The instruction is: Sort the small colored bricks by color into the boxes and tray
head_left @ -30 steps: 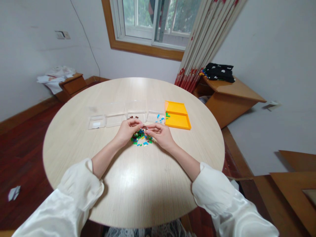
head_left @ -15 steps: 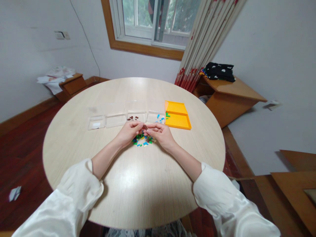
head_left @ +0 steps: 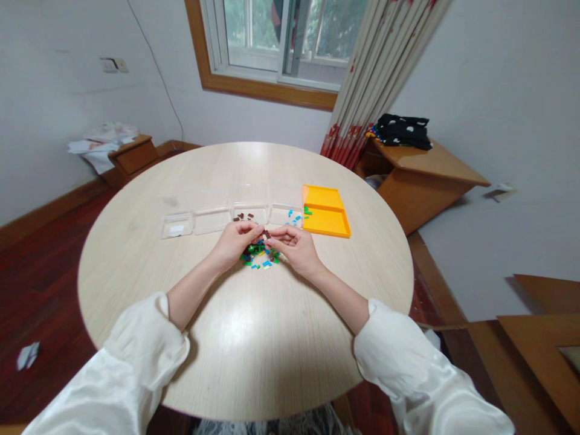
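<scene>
Both hands meet just above a small pile of green, blue and other coloured bricks [head_left: 259, 249]. A dark brown brick [head_left: 267, 234] sits between the fingertips. My left hand [head_left: 240, 241] pinches at its left side, and my right hand [head_left: 294, 244] has thumb and fingers closed on it from the right. Behind the hands, a clear box [head_left: 250, 208] holds several brown bricks [head_left: 241, 216]. The clear box beside it [head_left: 273, 215] contains blue bricks [head_left: 298, 218]. Green bricks [head_left: 307, 211] lie at the left side of the open yellow box [head_left: 328, 231].
Two more clear boxes stand at the left of the row, one plain [head_left: 212, 212] and one with a white piece inside [head_left: 176, 231]. The round table [head_left: 235, 338] has a curved edge near my body. Behind it are a curtain and a wooden cabinet [head_left: 403, 163].
The hands have shifted very slightly apart at the fingertips, and the brown brick between them shows more clearly. More of the pile is visible beside my left hand.
</scene>
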A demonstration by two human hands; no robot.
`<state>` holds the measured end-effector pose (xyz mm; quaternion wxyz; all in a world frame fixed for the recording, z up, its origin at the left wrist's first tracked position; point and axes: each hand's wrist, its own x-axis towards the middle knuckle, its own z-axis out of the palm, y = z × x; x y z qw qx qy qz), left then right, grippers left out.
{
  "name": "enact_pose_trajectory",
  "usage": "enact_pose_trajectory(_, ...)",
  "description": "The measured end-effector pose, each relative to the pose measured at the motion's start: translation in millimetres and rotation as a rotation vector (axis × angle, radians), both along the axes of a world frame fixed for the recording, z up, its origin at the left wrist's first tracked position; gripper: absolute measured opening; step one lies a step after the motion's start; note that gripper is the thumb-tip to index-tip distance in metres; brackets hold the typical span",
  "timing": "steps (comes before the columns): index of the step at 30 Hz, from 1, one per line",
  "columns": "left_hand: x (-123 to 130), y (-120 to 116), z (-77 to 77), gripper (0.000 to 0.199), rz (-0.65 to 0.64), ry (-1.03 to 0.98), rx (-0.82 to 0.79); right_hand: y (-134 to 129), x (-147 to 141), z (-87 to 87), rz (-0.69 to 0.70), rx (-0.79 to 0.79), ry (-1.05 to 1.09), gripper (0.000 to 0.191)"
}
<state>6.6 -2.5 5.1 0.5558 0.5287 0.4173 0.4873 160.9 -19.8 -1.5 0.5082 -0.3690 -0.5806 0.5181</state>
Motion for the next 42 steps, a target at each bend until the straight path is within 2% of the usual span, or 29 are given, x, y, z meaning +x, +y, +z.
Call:
enact_pose_trajectory(9, -1, -2, 6.6, 0.034, 0.022, 0.148, 0.06, 2, 1, -3.0, -0.041, 0.052, -0.061, 0.021)
enact_pose_trajectory(22, -1, -3, 8.0, 0.028, 0.018, 0.164, 0.083, 3, 1, -4.4, -0.056, 0.053, -0.064, 0.017)
enact_pose_trajectory(31, -4, -1, 8.7, 0.029, 0.004, 0.186, 0.074, 4, 2, -4.6, -0.063, 0.108, -0.095, 0.014)
enact_pose_trajectory(34, -6, 3, 5.4, 0.025, 0.08, 0.2, 0.093, 4, 3, -3.5, -0.068, 0.145, -0.115, 0.012)
enact_pose_trajectory(39, -19, 17, -1.7, 0.017, 0.413, 0.269, 0.211, 3, 1, -4.1, -0.067, 0.148, -0.126, 0.012)
enact_pose_trajectory(42, -29, 23, -2.4, 0.017, 0.513, 0.358, 0.255, 2, 1, -3.8, -0.064, 0.15, -0.133, 0.013)
